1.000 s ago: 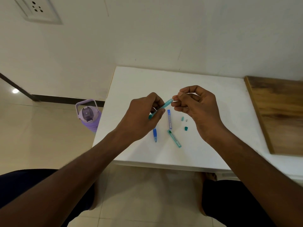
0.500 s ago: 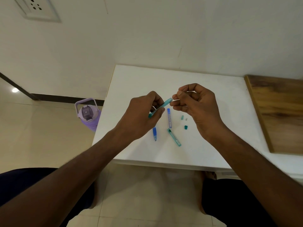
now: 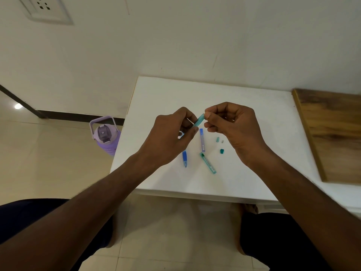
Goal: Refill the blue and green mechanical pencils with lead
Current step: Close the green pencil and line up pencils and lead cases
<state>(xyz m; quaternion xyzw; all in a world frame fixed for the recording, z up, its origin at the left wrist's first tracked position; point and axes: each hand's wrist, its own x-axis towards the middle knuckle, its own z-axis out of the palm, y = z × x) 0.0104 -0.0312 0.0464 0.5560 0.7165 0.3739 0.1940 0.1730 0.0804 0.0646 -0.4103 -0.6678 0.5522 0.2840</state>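
My left hand [image 3: 172,137] grips the green mechanical pencil [image 3: 199,120], which tilts up to the right above the white table [image 3: 244,106]. My right hand [image 3: 234,130] pinches at the pencil's upper end with thumb and forefinger; whether a lead is between them is too small to tell. On the table below lie the blue pencil [image 3: 184,158], mostly hidden under my left hand, a blue lead tube [image 3: 202,139], a green lead tube [image 3: 208,163], a small green cap [image 3: 221,151], a pale green piece [image 3: 217,139] and a tiny white eraser [image 3: 222,141].
A wooden board [image 3: 332,133] lies on the table's right side. A purple water bottle [image 3: 106,137] stands on the floor left of the table. A wall with a socket plate [image 3: 46,10] rises behind. My knees are under the table's near edge.
Both hands have drifted slightly upward and closer together; the right fingertips stay at the green pencil's upper end. Items on the table have not moved.
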